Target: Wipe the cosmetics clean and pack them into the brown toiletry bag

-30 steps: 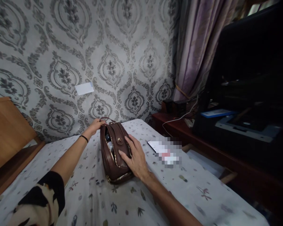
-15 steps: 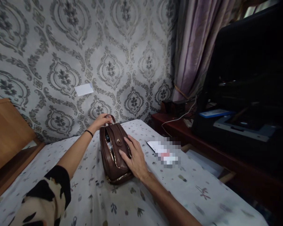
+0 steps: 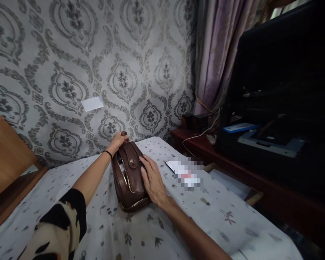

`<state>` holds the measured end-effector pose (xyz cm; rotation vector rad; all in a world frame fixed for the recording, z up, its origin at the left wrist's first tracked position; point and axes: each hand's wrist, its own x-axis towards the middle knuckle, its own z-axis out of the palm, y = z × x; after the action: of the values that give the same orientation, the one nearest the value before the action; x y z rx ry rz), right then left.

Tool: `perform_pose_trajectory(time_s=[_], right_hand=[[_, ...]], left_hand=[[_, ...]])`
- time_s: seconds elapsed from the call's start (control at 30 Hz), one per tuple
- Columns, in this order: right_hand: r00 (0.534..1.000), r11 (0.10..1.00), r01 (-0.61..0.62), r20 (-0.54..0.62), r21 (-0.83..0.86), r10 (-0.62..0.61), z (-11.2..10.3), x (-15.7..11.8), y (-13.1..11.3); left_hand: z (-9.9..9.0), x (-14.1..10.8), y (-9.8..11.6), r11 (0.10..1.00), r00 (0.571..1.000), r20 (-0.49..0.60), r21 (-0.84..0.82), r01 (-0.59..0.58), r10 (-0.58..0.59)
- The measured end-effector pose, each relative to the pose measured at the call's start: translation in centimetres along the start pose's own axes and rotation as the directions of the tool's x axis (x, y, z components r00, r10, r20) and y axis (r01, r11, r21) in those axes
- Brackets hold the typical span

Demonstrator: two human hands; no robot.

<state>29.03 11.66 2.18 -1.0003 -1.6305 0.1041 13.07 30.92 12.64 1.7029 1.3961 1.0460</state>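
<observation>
A brown leather bag (image 3: 130, 177) with gold zips and a round clasp stands on the patterned bedsheet. Its zipped pocket on the left side gapes, showing dark and pale items that are too small to name. My left hand (image 3: 118, 141) is closed round the bag's top handle at the far end. Against the bag's right side lies my right hand (image 3: 154, 180), fingers apart and holding nothing.
A phone (image 3: 176, 168), partly blurred out, lies on the sheet to the right. Beyond are a dark red table (image 3: 222, 159) with a white cable, and a blue-edged box (image 3: 239, 127). A wooden board (image 3: 11, 155) stands at left.
The view has shifted slightly to the right. The bag's handle has been drawn together in my left hand, and the pocket opening looks narrower. My right hand's thumb has moved closer to its fingers.
</observation>
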Motion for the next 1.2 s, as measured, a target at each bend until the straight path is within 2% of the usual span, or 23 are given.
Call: perform_pose_trajectory(time_s=[0.33, 0.73, 0.97, 1.2], right_hand=[[1.0, 0.997, 0.011, -0.001, 0.082, -0.011, 0.1, -0.1, 0.8], [0.999, 0.996, 0.035, 0.0, 0.083, -0.035, 0.1, 0.0, 0.6], [1.0, 0.998, 0.011, 0.028, 0.062, -0.013, 0.0, 0.0, 0.5], [0.999, 0.999, 0.027, 0.042, 0.023, -0.028, -0.2, 0.1, 0.5]], left_hand=[[0.1, 0.1, -0.1, 0.998, 0.998, -0.027, 0.008, 0.059, -0.059], [-0.1, -1.1, 0.9, 0.997, 0.997, -0.011, 0.002, -0.075, 0.075], [-0.4, -2.3, 1.7, 0.984, 0.981, 0.089, -0.005, -0.175, 0.175], [-0.7, -2.9, 1.7, 0.976, 0.959, 0.182, -0.025, -0.214, 0.215]])
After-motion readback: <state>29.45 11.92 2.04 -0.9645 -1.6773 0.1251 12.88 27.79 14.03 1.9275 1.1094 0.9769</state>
